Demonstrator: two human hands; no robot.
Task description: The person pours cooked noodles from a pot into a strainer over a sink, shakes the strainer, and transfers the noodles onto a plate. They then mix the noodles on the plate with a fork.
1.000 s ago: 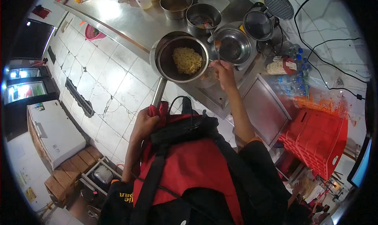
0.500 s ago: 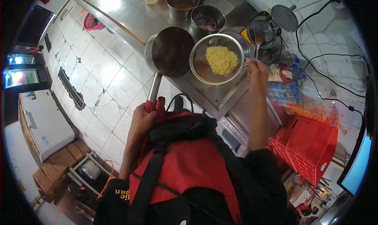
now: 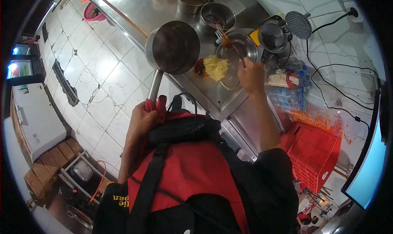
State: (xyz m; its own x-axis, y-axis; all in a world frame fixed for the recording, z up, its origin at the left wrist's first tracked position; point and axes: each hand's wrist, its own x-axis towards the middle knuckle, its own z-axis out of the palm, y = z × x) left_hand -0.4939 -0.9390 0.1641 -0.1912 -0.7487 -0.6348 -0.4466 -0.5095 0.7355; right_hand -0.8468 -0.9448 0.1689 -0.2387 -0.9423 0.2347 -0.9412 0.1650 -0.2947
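My left hand [image 3: 143, 117] is closed round a red cloth [image 3: 152, 105] at the handle of a dark saucepan [image 3: 177, 47], from which faint steam seems to rise. At the counter's near side, yellow noodles [image 3: 216, 68] lie against dark red sauce [image 3: 199, 68]; the dish beneath is hard to make out. My right hand [image 3: 251, 76] is closed to the right of the noodles, gripping a fork [image 3: 224, 39] whose tines point away. The metal strainer [image 3: 229, 85] in the same hand is tilted, only part of its rim showing. Beyond it sits a shiny metal bowl [image 3: 241, 45].
Two metal pots [image 3: 217, 21] stand farther back on the steel counter [image 3: 143, 12]. A small round waffle-patterned appliance [image 3: 274, 35], cables and several bottles [image 3: 294, 90] crowd the right. A red crate [image 3: 311, 152] stands below; a pink basket [image 3: 94, 12] is on the floor.
The strainer, level and holding the noodles before, has tipped over. Noodles now lie beside the sauce. My right hand has turned, swinging the fork leftward. My left hand still holds the saucepan.
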